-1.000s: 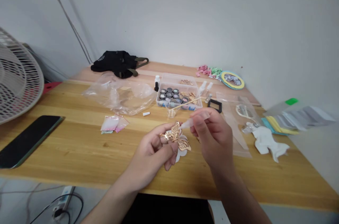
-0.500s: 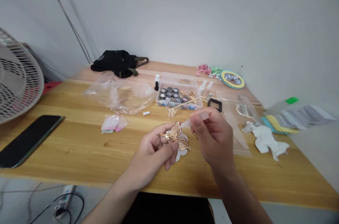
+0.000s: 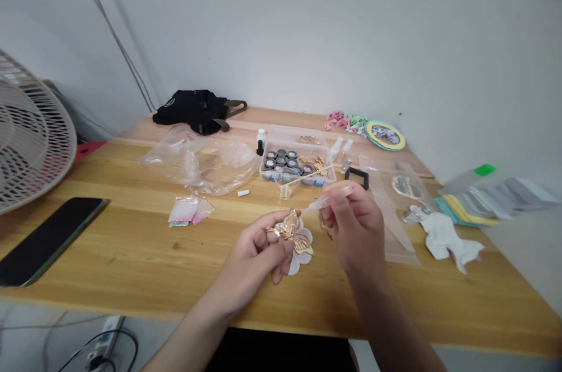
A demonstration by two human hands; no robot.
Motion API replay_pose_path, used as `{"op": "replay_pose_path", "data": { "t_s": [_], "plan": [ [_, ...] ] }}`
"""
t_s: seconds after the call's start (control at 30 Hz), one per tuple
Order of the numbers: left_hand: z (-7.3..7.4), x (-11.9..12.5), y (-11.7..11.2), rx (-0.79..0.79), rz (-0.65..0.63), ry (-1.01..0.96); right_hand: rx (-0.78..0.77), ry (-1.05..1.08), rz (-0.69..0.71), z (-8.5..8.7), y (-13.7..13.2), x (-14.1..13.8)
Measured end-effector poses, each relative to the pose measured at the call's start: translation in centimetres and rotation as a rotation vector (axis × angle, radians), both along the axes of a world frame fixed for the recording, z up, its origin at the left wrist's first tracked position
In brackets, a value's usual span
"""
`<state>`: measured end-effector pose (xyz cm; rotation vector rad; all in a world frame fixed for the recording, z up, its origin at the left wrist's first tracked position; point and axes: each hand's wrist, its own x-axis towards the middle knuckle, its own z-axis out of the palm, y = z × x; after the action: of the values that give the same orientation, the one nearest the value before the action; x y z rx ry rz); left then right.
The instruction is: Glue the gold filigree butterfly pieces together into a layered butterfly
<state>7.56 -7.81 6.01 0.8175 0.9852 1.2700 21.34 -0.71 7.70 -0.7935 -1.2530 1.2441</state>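
Between the thumb and fingers of my left hand (image 3: 259,258) is a gold butterfly ornament (image 3: 302,243), its openwork wings facing up. White rounded petals (image 3: 298,265) show beneath it, pinched along with it. My right hand (image 3: 357,225) is closed around a small translucent bottle with a narrow nozzle (image 3: 320,203). The nozzle points left, a little above and to the right of the butterfly, apart from it. A bit of gold shows under my right fingers; I cannot make out what it is. A small white cap (image 3: 243,193) lies on the table beyond my left hand.
Behind my hands stand a clear cup with a stick (image 3: 285,190) and an open plastic box (image 3: 274,176) of small dark-lidded jars. Crumpled clear plastic (image 3: 211,170) and a phone (image 3: 52,240) lie left, near a fan (image 3: 33,137). White tissue (image 3: 448,237) is at right.
My right hand has drawn the nozzle slightly up and away from the butterfly. The butterfly has tilted a little in my left hand, and the camera view has shifted slightly.
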Motion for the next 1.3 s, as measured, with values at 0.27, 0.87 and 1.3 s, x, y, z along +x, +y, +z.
{"op": "replay_pose_path", "data": {
  "t_s": [0.27,0.87,1.3],
  "plan": [
    [-5.2,-4.3,-1.5,-0.244,0.279,0.059,-0.350,0.289,0.130,-3.2,3.6,1.2],
    [-6.7,-6.1,-3.9,-0.254,0.313,0.030,-0.424,0.383,0.422,-6.1,3.4,1.0],
    [-9.4,-6.8,-4.5,-0.153,0.277,-0.110,-0.313,0.406,0.484,-6.7,4.1,1.6]
  ]
}}
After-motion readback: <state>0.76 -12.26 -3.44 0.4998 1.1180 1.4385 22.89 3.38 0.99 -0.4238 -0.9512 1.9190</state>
